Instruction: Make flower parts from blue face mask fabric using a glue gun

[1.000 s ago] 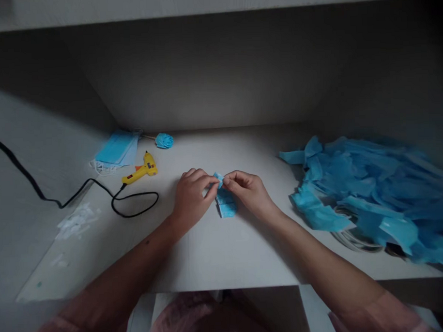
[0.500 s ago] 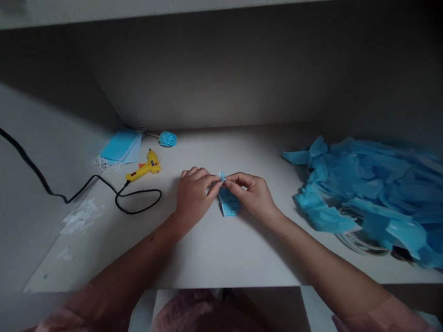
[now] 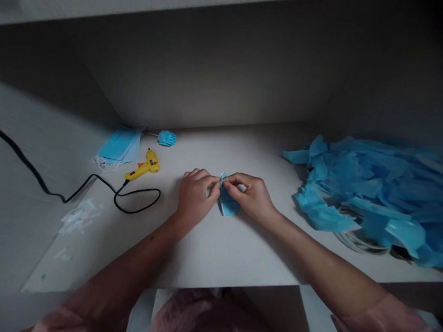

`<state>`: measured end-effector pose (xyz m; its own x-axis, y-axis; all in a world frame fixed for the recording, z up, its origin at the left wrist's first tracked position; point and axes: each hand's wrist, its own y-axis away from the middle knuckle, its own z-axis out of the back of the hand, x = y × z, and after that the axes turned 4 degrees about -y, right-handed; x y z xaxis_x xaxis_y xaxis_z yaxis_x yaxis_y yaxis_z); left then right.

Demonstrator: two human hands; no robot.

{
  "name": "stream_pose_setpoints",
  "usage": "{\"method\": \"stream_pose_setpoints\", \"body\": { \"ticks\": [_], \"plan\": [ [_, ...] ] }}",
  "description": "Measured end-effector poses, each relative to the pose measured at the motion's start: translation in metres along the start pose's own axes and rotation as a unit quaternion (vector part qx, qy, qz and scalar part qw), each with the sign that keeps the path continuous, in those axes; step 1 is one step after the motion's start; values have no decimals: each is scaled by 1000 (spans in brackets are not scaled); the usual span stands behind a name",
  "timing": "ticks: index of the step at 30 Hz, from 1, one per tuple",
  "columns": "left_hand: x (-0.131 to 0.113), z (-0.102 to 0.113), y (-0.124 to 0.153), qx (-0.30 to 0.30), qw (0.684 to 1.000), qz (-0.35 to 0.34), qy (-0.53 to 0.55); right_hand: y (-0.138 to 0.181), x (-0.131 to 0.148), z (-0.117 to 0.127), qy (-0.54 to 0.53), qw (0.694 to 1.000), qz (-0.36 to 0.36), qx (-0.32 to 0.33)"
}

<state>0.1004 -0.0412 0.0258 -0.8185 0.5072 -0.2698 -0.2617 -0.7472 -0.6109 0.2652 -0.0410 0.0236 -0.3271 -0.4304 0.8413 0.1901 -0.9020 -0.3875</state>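
Note:
Between my two hands is a small strip of blue mask fabric (image 3: 229, 204), its upper end bunched or folded between the fingertips and its lower end hanging toward the table. My left hand (image 3: 198, 191) pinches that top end from the left with thumb and forefinger. From the right, my right hand (image 3: 252, 193) pinches the same end, the two sets of fingertips almost meeting. The exact fold under the fingers is too small to make out.
A yellow glue gun (image 3: 143, 166) with a looping black cord (image 3: 138, 210) lies left, near stacked blue face masks (image 3: 119, 144) and a blue fabric rose (image 3: 166, 138). White scraps (image 3: 80, 216) lie at far left. A large heap of blue fabric pieces (image 3: 374, 180) covers the right side.
Both hands stay at the same spot, with small finger movements at the strip's top end. The view has shifted very slightly.

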Motion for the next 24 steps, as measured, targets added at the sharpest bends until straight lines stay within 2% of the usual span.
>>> {"method": "stream_pose_setpoints", "body": {
  "ticks": [5,19,22,24],
  "plan": [
    [0,0,0,-10,1000,-3,24,0,1,1,-9,1000,-5,-3],
    [2,0,-2,15,998,20,53,-1,3,1,-29,999,-37,4],
    [2,2,-3,16,992,53,116,-2,3,2,-74,995,-69,4],
    [3,4,-4,14,974,113,195,-4,3,3,-131,986,-103,0]
  ]
}}
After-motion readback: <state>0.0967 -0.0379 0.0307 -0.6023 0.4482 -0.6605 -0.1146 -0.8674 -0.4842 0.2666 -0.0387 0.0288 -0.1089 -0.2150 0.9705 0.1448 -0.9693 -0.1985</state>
